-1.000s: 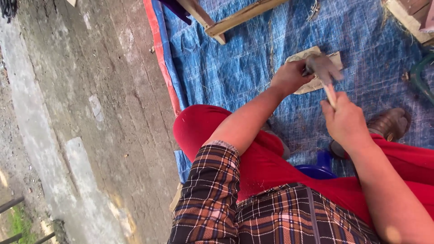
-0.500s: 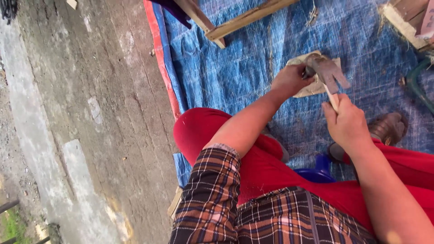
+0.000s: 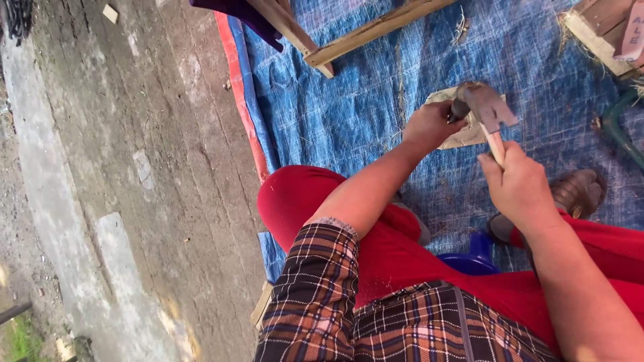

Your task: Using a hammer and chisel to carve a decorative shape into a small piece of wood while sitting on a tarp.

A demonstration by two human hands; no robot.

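Gripping the pale wooden handle of a hammer (image 3: 488, 110), the right hand (image 3: 520, 188) has its fingers closed around the shaft, and the metal head now sits close over the small dark piece (image 3: 459, 109) pinched in the closed fingers of the left hand (image 3: 429, 127). Half a second ago the head stood a little further to the right and a second ago lower still, so the tool has come in over the piece; that reads as a blow being lined up or just landed, though which cannot be told. The piece rests on a flat beige slab (image 3: 463, 134) lying on the blue tarp (image 3: 335, 107), whose red edge meets the bare concrete ground (image 3: 134, 167). At the top right corner a wooden box (image 3: 600, 27) carries a pale pinkish label (image 3: 634, 33) on its side. Two wooden battens (image 3: 376, 30) cross the tarp's top, with purple cloth (image 3: 235, 10) beside them.
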